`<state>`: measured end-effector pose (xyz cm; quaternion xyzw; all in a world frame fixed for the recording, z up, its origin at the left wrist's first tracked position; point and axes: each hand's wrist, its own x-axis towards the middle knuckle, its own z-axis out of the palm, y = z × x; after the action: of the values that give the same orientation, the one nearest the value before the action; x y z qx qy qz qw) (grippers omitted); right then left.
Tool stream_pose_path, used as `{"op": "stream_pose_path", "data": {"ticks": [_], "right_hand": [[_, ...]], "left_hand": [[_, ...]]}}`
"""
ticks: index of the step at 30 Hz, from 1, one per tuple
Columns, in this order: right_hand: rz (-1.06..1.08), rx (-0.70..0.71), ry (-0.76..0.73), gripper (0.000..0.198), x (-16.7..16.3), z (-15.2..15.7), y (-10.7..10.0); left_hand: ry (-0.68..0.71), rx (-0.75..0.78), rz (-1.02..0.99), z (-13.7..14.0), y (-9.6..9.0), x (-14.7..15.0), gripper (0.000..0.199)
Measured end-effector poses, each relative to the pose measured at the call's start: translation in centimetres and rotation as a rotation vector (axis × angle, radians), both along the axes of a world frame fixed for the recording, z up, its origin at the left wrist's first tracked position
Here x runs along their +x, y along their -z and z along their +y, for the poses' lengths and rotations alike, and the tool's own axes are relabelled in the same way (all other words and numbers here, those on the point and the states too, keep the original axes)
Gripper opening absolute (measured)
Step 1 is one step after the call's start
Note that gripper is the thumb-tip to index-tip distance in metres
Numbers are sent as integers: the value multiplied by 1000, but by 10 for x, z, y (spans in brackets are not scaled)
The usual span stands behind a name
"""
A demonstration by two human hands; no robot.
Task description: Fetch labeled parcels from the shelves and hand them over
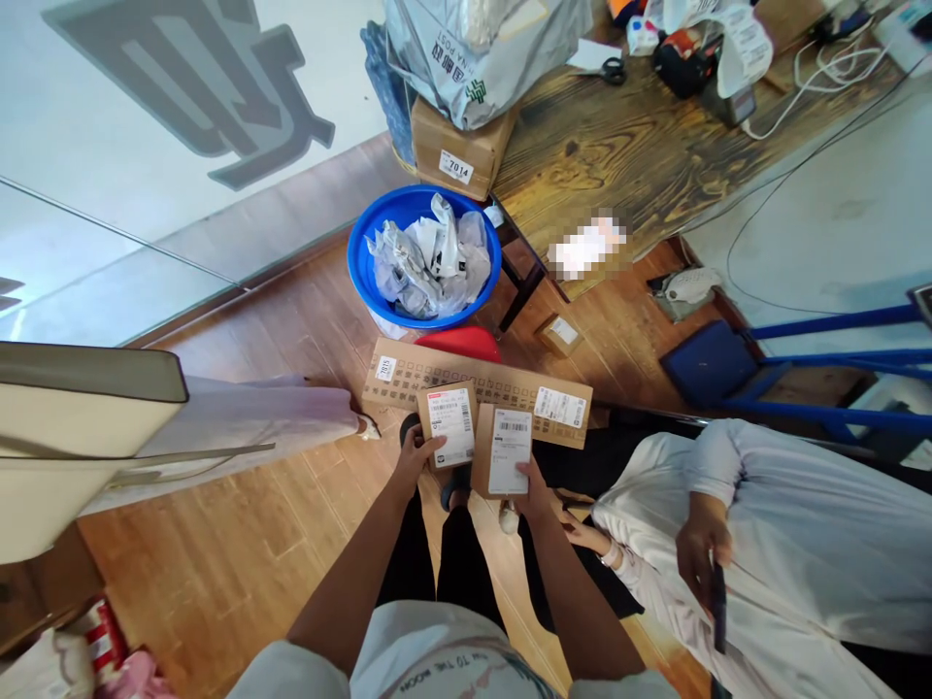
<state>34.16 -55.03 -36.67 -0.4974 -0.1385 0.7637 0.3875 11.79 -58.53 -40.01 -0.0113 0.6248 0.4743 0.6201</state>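
Long box point(502, 380) is lying behind small boxes point(502, 449), basin point(356, 267) is sitting at twelve o'clock, apparently on stool point(466, 342)

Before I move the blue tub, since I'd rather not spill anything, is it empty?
Not empty: crumpled pale plastic lies heaped inside the blue tub.

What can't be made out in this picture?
All in the head view:
Left box, right box: fine label print, too small.
Left hand, right hand: partly hidden by those boxes.
Red object: partly hidden by blue tub and long box.
Pale patch on table: pixelated.
Grey bag: top cut off by the upper edge.
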Motion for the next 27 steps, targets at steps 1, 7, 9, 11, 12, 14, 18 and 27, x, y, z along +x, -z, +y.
{"op": "stream_pose_path", "data": {"ticks": [1,7,9,11,12,14,18,27], "right_hand": [[11,-6,10,53,0,-2,-2],[-15,-39,64,55,8,-5,1],[-25,-32,39,53,9,-4,-1],[-32,-20,13,52,10,-4,-4],[-35,-17,1,51,9,-3,-4],[-45,-12,12,50,9,-3,-5],[-58,-22,66,51,7,-4,-1],[-184,49,-218,58,-3,-21,7]], "left_hand": [[12,3,7,0,-3,0,68],[32,-1,48,3,-15,1,70],[30,4,46,4,-19,1,70],[30,12,39,4,-22,1,71],[31,17,36,4,-23,1,70],[31,21,34,4,-24,2,71],[27,16,43,3,-18,2,71],[88,-91,13,-35,2,0,76]]}}
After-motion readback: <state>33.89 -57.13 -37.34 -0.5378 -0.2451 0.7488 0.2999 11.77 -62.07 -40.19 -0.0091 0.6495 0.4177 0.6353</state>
